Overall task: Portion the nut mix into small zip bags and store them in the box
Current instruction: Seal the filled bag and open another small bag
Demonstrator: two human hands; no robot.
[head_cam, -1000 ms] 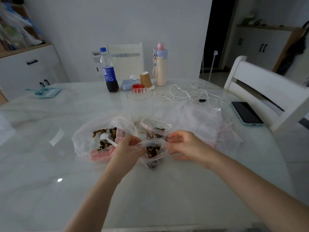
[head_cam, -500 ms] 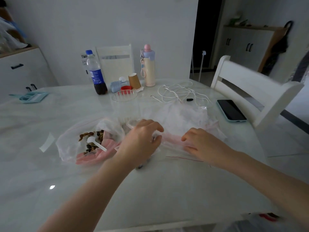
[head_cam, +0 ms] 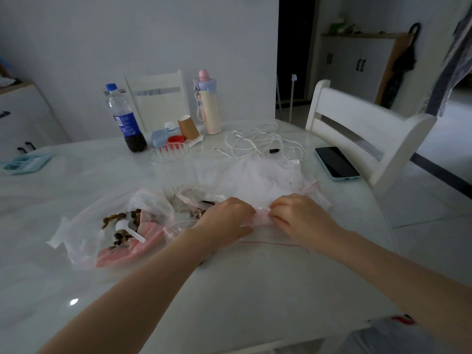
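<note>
A large clear bag (head_cam: 86, 241) lies open at the left of the table, holding the nut mix (head_cam: 122, 221) and a white scoop (head_cam: 127, 229). Behind my hands a small zip bag with nuts (head_cam: 196, 203) lies on the table. My left hand (head_cam: 224, 221) and my right hand (head_cam: 301, 218) meet at the middle, both pinching the top of an empty small zip bag (head_cam: 265, 226) with a red seal line. A heap of empty zip bags (head_cam: 268, 180) lies just behind it. No box is in view.
At the back stand a cola bottle (head_cam: 125, 121), a pastel flask (head_cam: 208, 103), a paper cup (head_cam: 187, 127) and a clear dish (head_cam: 169, 153). White cables (head_cam: 258, 143) and a phone (head_cam: 335, 163) lie at the right, near a white chair (head_cam: 362, 131). A teal tray (head_cam: 25, 162) sits far left.
The filled small bag left my hands and lies behind them. Both hands moved right to the heap and now pinch an empty zip bag together. The camera turned right.
</note>
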